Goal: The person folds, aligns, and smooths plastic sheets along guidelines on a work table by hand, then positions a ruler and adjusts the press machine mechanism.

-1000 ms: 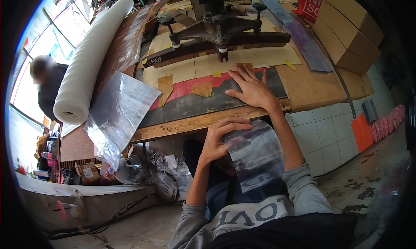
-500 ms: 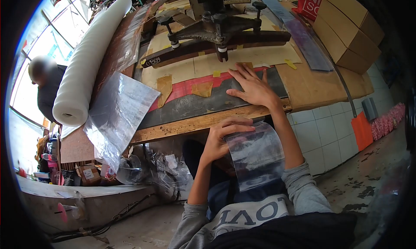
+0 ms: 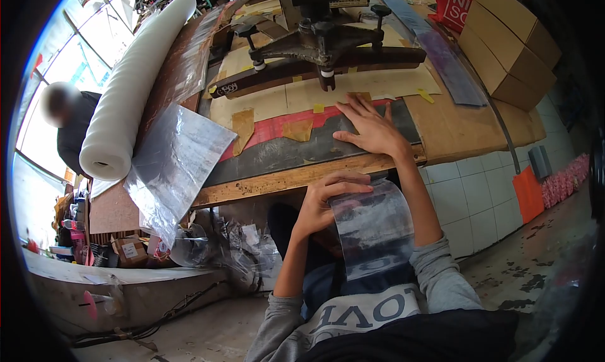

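Below the table's front edge, my left hand (image 3: 328,201) is closed on the edge of a clear plastic sheet (image 3: 377,229), which curves down over my lap. Its fingers bend over the top of the sheet, and the thumb is partly hidden. My right hand (image 3: 368,127) lies with fingers spread on the dark mat (image 3: 277,149), holding nothing. Those fingertips reach the red strip (image 3: 277,132) and a piece of brown tape. Just beyond them stands a black metal press (image 3: 321,50) with a long bar over the pale board (image 3: 271,107).
At left, a thick roll of white foam wrap (image 3: 135,91) lies beside a larger clear plastic sheet (image 3: 179,157) overhanging the table. A person (image 3: 75,126) is behind the roll. Cardboard boxes (image 3: 504,53) stand at right, and an orange piece (image 3: 528,195) hangs below the edge.
Both hands hold the same pose, and the clear sheet stays in my left hand. The table and things on it appear shifted very slightly right and down in view.
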{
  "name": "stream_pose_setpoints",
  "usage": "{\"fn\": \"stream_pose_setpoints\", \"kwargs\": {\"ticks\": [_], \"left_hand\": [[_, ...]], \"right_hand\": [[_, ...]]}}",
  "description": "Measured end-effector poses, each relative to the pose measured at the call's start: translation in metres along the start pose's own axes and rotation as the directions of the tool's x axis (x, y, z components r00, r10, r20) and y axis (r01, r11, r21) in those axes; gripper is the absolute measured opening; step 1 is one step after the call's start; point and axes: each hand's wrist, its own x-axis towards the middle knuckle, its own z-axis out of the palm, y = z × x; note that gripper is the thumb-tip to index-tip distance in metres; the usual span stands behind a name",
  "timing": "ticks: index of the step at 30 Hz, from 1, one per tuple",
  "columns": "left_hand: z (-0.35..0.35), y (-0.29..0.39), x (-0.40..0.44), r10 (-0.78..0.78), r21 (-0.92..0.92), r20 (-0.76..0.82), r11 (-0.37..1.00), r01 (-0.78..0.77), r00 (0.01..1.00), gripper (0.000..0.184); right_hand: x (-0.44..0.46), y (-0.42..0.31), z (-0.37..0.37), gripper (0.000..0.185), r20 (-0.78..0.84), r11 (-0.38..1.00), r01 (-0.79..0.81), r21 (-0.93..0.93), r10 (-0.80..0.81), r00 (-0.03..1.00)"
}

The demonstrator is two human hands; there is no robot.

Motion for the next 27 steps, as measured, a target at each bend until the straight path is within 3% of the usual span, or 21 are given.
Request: {"fn": "stream_pose_setpoints", "kwargs": {"ticks": [19, 27], "left_hand": [[-0.0028, -0.0038, 0.0010, 0.009, 0.006, 0.018, 1.000, -0.009, 1.000, 0.034], [-0.0028, -0.0046, 0.0002, 0.011, -0.012, -0.006, 1.000, -0.011, 1.000, 0.032]], "right_hand": [[-0.0008, -0.0043, -0.0067, 0.084, 0.036, 0.999, -0.026, 0.025, 0.025, 0.999], [0.0009, -0.0004, -0.0001, 0.081, -0.031, 1.000, 0.001, -0.013, -0.001, 1.000]]}}
